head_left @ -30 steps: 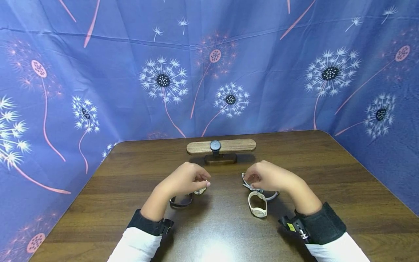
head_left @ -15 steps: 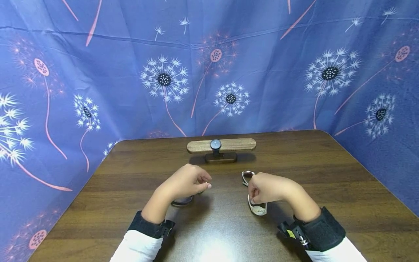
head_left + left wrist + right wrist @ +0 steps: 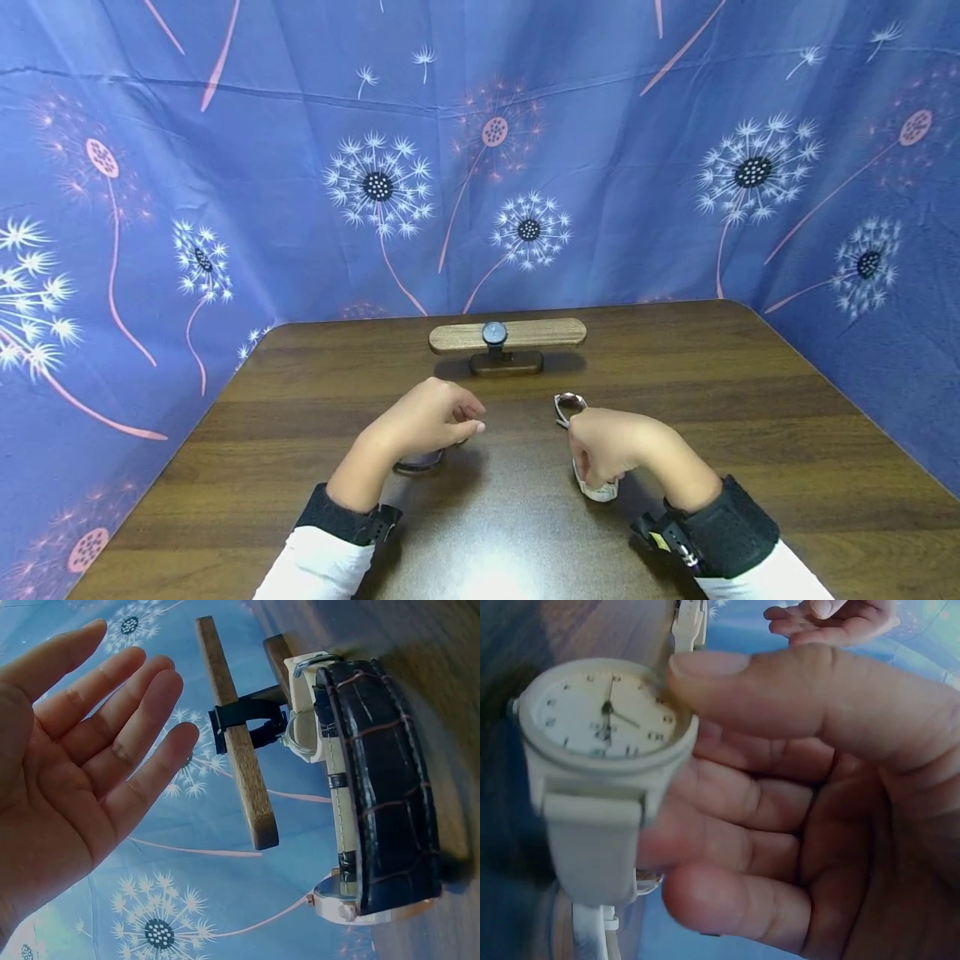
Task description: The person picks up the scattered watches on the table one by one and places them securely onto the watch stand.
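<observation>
My right hand (image 3: pixel 618 442) is at a cream wristwatch (image 3: pixel 600 493) on the right of the table. In the right wrist view, the thumb presses on the edge of the watch's round white dial (image 3: pixel 604 712), with the fingers curled behind it. My left hand (image 3: pixel 423 412) hovers above the left part of the table; its fingers are loosely spread and hold nothing in the left wrist view. Near it stands a wristwatch with a dark croc-pattern leather strap (image 3: pixel 382 787), and a cream-strapped watch (image 3: pixel 304 727) lies just beyond.
A wooden bar stand (image 3: pixel 543 332) at the back of the table bears a black watch (image 3: pixel 494 333) around its bar. Another pale-strapped watch (image 3: pixel 567 406) lies just behind my right hand. Patterned blue cloth (image 3: pixel 622 167) hangs behind the table.
My right hand has moved toward me, from the pale watches farther back to the cream watch, which has shifted slightly. My left hand has stayed almost still.
</observation>
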{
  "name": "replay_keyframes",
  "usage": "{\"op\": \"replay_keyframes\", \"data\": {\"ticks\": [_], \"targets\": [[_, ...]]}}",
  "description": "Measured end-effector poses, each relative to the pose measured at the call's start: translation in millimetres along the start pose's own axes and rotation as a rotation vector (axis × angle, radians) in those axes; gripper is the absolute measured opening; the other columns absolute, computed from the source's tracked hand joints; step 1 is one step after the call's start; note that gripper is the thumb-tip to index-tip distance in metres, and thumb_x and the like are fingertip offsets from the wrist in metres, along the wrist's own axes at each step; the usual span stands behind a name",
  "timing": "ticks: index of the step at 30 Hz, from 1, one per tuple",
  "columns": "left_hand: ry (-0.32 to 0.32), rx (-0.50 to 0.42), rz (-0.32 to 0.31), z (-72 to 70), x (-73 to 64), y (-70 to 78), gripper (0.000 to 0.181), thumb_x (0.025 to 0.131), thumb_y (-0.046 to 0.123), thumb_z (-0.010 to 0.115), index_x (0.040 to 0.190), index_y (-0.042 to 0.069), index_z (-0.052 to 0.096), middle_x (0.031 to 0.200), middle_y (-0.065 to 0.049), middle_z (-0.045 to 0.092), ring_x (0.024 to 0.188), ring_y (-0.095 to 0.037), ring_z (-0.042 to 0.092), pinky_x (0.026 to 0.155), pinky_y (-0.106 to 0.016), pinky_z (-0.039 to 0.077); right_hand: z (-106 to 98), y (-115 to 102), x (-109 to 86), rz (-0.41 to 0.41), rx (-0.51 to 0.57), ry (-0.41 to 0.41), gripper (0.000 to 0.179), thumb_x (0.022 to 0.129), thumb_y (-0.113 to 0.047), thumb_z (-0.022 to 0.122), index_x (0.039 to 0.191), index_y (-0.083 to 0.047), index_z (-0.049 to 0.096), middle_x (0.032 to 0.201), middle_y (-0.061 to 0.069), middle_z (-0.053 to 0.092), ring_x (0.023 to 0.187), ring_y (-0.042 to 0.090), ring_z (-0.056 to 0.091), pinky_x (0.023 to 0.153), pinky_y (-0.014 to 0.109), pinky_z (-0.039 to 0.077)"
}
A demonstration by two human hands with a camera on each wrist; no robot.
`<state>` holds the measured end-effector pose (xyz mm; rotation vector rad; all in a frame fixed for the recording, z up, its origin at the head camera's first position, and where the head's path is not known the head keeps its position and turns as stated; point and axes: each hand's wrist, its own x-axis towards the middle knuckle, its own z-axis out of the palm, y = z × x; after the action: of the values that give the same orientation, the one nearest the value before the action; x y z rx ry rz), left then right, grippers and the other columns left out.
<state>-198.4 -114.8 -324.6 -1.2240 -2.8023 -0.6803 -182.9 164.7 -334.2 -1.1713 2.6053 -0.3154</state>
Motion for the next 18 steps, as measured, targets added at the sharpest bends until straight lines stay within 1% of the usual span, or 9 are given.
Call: {"op": "replay_keyframes", "data": {"ticks": [2,6,8,12,15,18], "targets": [[-0.005,-0.006,0.0,0.7,0.2,0.7,0.016,0.091,0.015,0.069,0.103,0.005,0.074,0.089,0.0,0.073,0.079,-0.007,0.066,0.07,-0.025,0.054,-0.1,-1.4,-0.5,-0.007,-0.012,0.006,0.026,0.061,0.008,0.064,0.052,-0.016,0.065,0.046,-0.018,0.045,0.044,-0.004,0.034,0.042,0.015,0.034],[-0.004,-0.011,0.013,2.6,0.3,1.9,0.015,0.091,0.015,0.069,0.102,0.005,0.074,0.09,-0.001,0.073,0.079,-0.007,0.066,0.07,-0.024,0.054,-3.2,-4.1,-2.3,-0.04,0.022,0.038,0.026,0.064,0.01,0.064,0.059,-0.015,0.068,0.056,-0.018,0.054,0.051,-0.003,0.038,0.047,0.016,0.039],[-0.003,-0.013,0.021,3.4,0.7,2.3,0.015,0.092,0.015,0.068,0.102,0.005,0.074,0.09,-0.001,0.073,0.078,-0.007,0.066,0.07,-0.024,0.054,-6.0,-4.4,-3.9,-0.073,0.046,0.065,0.027,0.066,0.011,0.062,0.06,-0.015,0.069,0.056,-0.017,0.052,0.051,-0.003,0.036,0.049,0.016,0.039],[0.013,-0.007,0.042,4.3,2.0,4.3,0.017,0.093,0.016,0.067,0.103,0.004,0.074,0.091,-0.002,0.073,0.08,-0.007,0.067,0.071,-0.024,0.055,-12.3,-2.5,-6.1,-0.138,0.069,0.14,0.025,0.07,0.009,0.061,0.064,-0.014,0.069,0.057,-0.018,0.049,0.052,-0.005,0.037,0.051,0.016,0.041],[0.064,0.005,0.081,5.4,3.1,6.5,0.019,0.093,0.017,0.067,0.104,0.003,0.074,0.092,-0.003,0.073,0.081,-0.009,0.067,0.072,-0.025,0.055,-16.1,0.1,-6.0,-0.191,0.101,0.21,0.02,0.076,0.007,0.065,0.071,-0.012,0.071,0.064,-0.017,0.055,0.057,-0.006,0.045,0.052,0.017,0.045],[0.152,-0.021,0.127,7.1,3.7,8.7,0.018,0.092,0.014,0.068,0.106,0.004,0.074,0.094,-0.003,0.072,0.082,-0.008,0.065,0.071,-0.026,0.055,-18.9,2.1,-4.4,-0.239,0.145,0.301,0.015,0.084,0.003,0.067,0.081,-0.01,0.073,0.072,-0.013,0.062,0.062,-0.003,0.05,0.054,0.02,0.047]]}}
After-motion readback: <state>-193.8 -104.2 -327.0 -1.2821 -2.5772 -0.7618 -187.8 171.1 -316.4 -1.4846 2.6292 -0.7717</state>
